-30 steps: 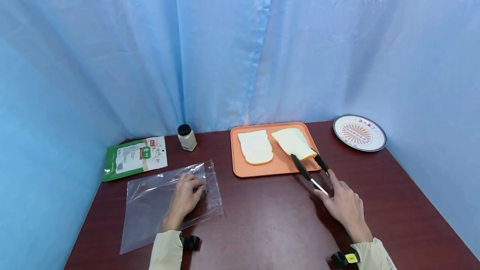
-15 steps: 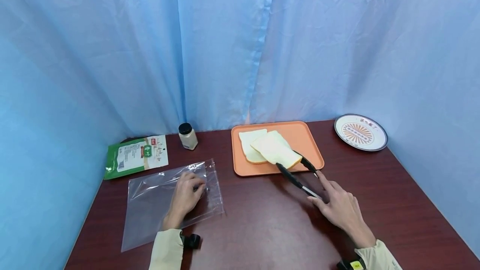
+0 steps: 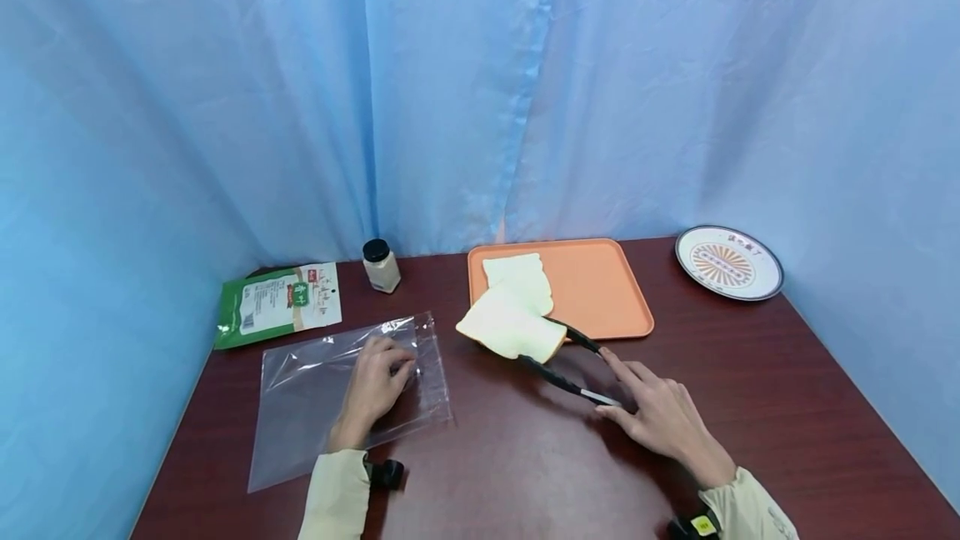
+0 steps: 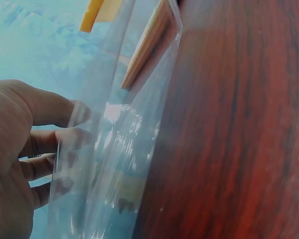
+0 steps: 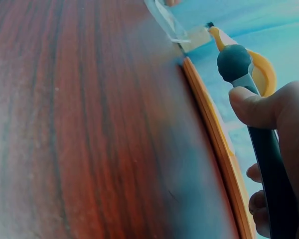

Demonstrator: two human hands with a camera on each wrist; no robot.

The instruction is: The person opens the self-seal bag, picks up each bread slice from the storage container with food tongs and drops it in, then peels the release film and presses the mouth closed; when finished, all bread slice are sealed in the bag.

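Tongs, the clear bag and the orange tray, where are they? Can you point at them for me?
Tongs [image 3: 555, 377]: head view, on the near black arm.
Clear bag [image 3: 303, 402]: head view, on its see-through film.
Orange tray [image 3: 598, 290]: head view, on its bare right part.

"what does the right hand [image 5: 295, 132] grip?"

"the dark tongs [image 5: 273, 174]. a bread slice [image 5: 269, 72] curls behind their rounded tip, just past the thumb."

"and close by?"

"the edge of the orange tray [image 5: 228, 174] runs near the fingers, reddish-brown worktop [image 5: 89, 124] alongside. well beyond the hand, part of a clear bag [image 5: 167, 21]."
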